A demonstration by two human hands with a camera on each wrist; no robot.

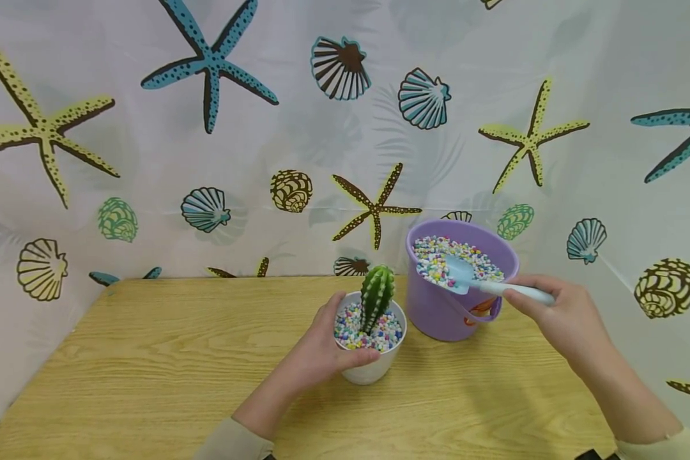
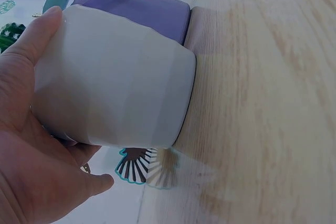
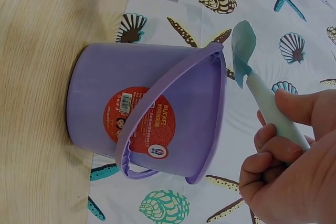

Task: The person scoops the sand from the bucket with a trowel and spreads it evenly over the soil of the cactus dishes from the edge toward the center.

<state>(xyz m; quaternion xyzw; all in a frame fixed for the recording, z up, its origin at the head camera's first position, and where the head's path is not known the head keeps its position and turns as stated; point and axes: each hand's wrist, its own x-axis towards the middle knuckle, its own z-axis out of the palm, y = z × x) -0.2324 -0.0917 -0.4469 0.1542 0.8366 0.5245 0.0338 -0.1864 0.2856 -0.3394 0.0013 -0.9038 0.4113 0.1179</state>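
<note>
Holding the scoop (image 1: 490,287) and white pot (image 1: 372,372) are two hands (image 1: 324,348) (image 1: 566,314).

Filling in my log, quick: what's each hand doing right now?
Left hand: holding the white pot.
Right hand: holding the light blue scoop by its handle.

I see a white pot (image 1: 378,368) upright on the left, full of small multicolored beads (image 1: 388,329), green cactus (image 1: 377,295) standing in it, leaning slightly right. Purple bucket (image 1: 434,313) upright, just right and farther, holding more beads, red sticker on its side, handle folded down. I have a pale blue scoop (image 1: 485,286) over its mouth, blade left; load unclear.
</note>
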